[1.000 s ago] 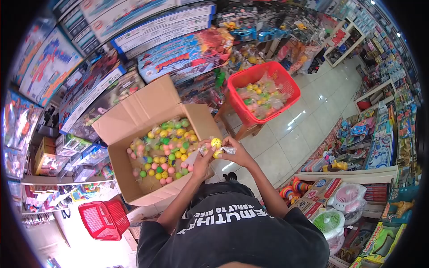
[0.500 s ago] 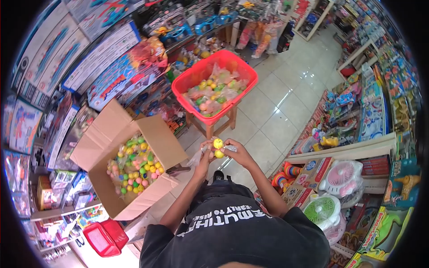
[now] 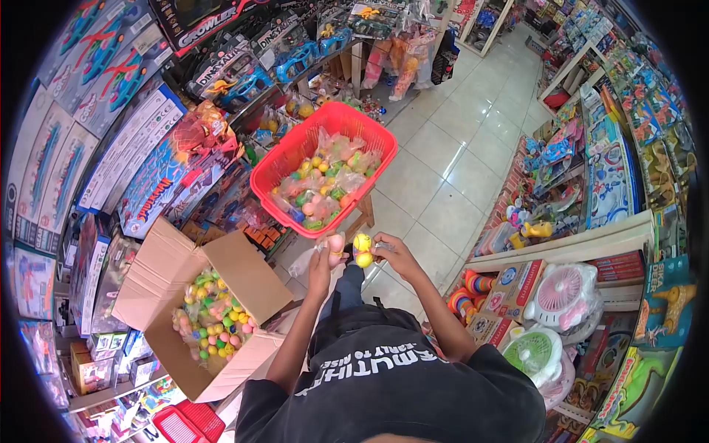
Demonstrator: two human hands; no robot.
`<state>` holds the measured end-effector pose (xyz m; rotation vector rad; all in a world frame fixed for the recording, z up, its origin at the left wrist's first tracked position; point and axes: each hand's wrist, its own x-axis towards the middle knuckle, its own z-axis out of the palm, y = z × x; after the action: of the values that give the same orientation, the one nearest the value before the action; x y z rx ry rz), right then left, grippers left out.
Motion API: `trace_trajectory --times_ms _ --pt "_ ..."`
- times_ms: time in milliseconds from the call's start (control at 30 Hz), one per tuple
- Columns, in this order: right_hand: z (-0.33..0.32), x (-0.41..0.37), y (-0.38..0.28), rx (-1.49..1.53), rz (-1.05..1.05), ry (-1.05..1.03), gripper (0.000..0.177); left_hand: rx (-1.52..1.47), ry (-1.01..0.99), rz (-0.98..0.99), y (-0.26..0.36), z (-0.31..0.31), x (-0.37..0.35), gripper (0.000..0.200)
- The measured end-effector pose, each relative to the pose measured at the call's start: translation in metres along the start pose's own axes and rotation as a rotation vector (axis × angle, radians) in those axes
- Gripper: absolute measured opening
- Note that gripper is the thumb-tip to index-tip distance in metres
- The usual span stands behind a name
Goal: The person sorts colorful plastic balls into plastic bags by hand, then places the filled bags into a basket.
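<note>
My left hand (image 3: 320,267) is closed on pink balls (image 3: 336,249) with clear plastic wrap trailing from its left side. Close beside them, two yellow balls (image 3: 362,252), one above the other, are gripped at their right side by the fingertips of my right hand (image 3: 395,256). A dark mark shows on the upper yellow ball. Both hands are held in front of my body, just below the red plastic basket (image 3: 266,159). Bagged pink, yellow and green balls (image 3: 325,177) fill much of that basket.
An open cardboard box (image 3: 159,314) with many coloured balls (image 3: 214,317) stands at left. The basket rests on a wooden stool (image 3: 364,213). Boxed fans (image 3: 565,288) and toy shelves line the right. Tiled floor (image 3: 421,177) runs ahead, and another red basket (image 3: 188,421) sits lower left.
Pink balls now show in my left hand, beside the yellow pair in my right. My hands have moved slightly apart. The view has shifted, with the red basket appearing lower and further left.
</note>
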<state>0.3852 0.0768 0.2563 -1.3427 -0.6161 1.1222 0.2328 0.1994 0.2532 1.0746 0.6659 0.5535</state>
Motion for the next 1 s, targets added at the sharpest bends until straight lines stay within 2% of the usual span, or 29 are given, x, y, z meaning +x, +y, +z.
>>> trace_trajectory --times_ms 167,233,300,367,400,433,500,533,567,633,667,800,867,1000 --pt "-0.025 0.058 -0.016 0.004 -0.069 0.025 0.009 -0.042 0.03 0.002 -0.001 -0.013 0.058 0.037" --pt "-0.033 0.085 -0.021 -0.013 -0.074 0.004 0.01 0.155 0.194 0.035 0.003 -0.017 0.085 0.038" --pt "-0.038 0.112 -0.03 0.006 -0.066 0.037 0.008 0.046 0.191 0.073 0.019 -0.009 0.1 0.04" --pt "-0.04 0.14 -0.039 -0.014 -0.089 0.015 0.009 0.023 0.326 0.074 0.034 -0.005 0.112 0.04" --pt "-0.04 0.152 -0.041 -0.029 -0.12 0.013 0.009 0.194 0.393 0.061 -0.007 -0.034 0.13 0.04" --pt "-0.042 0.164 -0.04 -0.029 -0.102 -0.007 0.009 0.191 0.417 0.052 -0.001 -0.033 0.134 0.04" --pt "-0.052 0.192 -0.034 -0.175 -0.166 -0.041 0.011 0.162 0.397 0.2 0.018 -0.031 0.147 0.04" --pt "-0.054 0.206 -0.035 -0.274 -0.203 -0.071 0.011 0.11 0.423 0.183 0.037 -0.021 0.147 0.04" --pt "-0.057 0.217 -0.035 -0.273 -0.196 -0.089 0.011 0.109 0.442 0.182 0.037 -0.025 0.154 0.04" --pt "-0.059 0.234 -0.035 -0.504 -0.315 -0.164 0.012 0.123 0.433 0.19 0.033 -0.037 0.161 0.038" --pt "-0.06 0.243 -0.028 -0.515 -0.259 -0.177 0.013 0.123 0.453 0.185 0.029 -0.041 0.163 0.038" --pt "-0.052 0.273 -0.032 -0.636 -0.279 -0.263 0.014 0.155 0.512 0.176 0.032 -0.05 0.169 0.037" --pt "-0.046 0.291 -0.029 -0.821 -0.466 -0.276 0.017 0.159 0.525 0.163 0.038 -0.047 0.166 0.037" --pt "-0.031 0.321 -0.019 -0.881 -0.479 -0.346 0.019 0.181 0.63 0.069 0.046 -0.035 0.17 0.036"
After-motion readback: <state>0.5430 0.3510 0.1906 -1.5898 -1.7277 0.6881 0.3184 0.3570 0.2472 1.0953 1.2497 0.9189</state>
